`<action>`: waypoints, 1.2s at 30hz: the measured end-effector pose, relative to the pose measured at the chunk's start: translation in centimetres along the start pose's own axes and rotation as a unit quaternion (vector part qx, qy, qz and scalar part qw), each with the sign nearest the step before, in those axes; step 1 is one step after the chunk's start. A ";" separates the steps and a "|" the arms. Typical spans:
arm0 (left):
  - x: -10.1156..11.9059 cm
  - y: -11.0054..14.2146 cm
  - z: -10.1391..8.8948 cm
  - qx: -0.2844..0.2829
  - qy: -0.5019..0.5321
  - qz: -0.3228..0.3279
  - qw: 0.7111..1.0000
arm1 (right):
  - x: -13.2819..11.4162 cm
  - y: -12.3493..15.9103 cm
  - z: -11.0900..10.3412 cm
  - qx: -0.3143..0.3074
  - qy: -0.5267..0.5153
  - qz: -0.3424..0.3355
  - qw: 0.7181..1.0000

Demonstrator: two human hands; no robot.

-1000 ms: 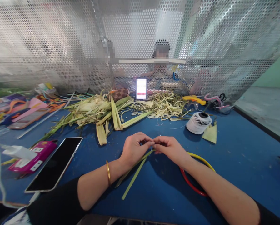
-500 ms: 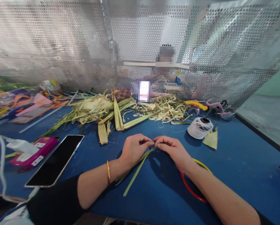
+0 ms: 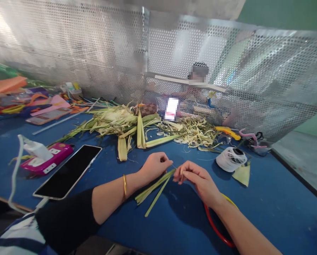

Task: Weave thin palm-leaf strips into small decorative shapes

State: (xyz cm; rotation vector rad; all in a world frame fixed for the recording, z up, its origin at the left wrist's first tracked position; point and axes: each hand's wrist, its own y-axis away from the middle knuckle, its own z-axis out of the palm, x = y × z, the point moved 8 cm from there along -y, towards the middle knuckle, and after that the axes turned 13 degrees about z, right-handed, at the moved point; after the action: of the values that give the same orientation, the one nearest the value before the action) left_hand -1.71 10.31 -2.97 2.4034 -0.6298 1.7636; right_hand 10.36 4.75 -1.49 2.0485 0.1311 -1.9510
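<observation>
My left hand (image 3: 154, 165) and my right hand (image 3: 197, 179) meet over the blue table (image 3: 267, 198), fingers pinched. Between them run thin green leaf strips (image 3: 153, 189) that trail down toward me. The left hand pinches the top end of the strips; the right pinches the same end, maybe with a fine thread, too thin to be sure. A gold bangle (image 3: 124, 186) circles my left wrist. A red and yellow ring (image 3: 217, 226) lies under my right forearm.
A pile of green and pale leaves (image 3: 126, 124) and shredded scraps (image 3: 195, 132) lies behind. A white thread spool (image 3: 231, 158), a dark phone (image 3: 68, 171), a pink box (image 3: 45, 161), and scissors (image 3: 251, 141) sit around. A perforated metal screen (image 3: 94, 53) closes the back.
The camera has tilted and swung left. My hands have drawn slightly apart, the right one moving lower and to the right, still pinching at the strip ends.
</observation>
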 end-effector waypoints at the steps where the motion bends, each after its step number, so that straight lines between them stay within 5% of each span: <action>1: -0.3 0.2 0.4 -0.004 0.068 -0.025 0.997 | 0.1 -0.1 0.0 0.006 0.011 0.000 1.000; 5: -0.3 0.6 2.2 -0.033 0.319 -0.077 0.944 | 0.1 -0.3 -0.5 0.042 0.057 -0.005 0.997; 7: -0.2 0.6 2.9 -0.058 0.353 -0.080 0.930 | 0.1 -0.4 -0.5 0.047 0.067 -0.004 0.997; 14: -0.5 0.3 2.1 -0.045 0.171 -0.024 0.984 | 0.8 -0.6 0.4 0.039 0.081 0.023 0.996; 20: 3.6 0.4 0.3 0.013 -0.010 0.163 0.986 | 0.9 -1.0 0.2 0.039 0.022 0.022 0.999; 22: 4.1 0.4 0.3 0.019 -0.026 0.180 0.983 | 0.4 -0.9 0.3 0.037 0.028 0.006 0.999; 25: 3.2 0.4 0.9 0.013 0.074 0.107 0.991 | -0.5 -0.6 -0.5 0.076 -0.002 -0.014 0.997; 28: 2.4 1.2 4.2 -0.138 0.253 -0.034 0.957 | -1.6 -0.2 -1.5 0.110 -0.045 -0.040 0.992; 30: 2.7 1.6 5.2 -0.186 0.307 -0.097 0.928 | -2.5 0.2 -2.2 0.125 -0.048 -0.071 0.988; 36: 4.7 -0.8 3.8 -0.094 0.272 -0.085 0.954 | -4.3 1.8 -4.4 0.191 0.027 -0.136 0.972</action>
State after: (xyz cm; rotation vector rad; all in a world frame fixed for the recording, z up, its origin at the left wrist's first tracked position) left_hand 3.12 8.58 0.32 1.6753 -0.4739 2.0487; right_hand 14.72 4.95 3.18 2.4388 0.0511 -2.2268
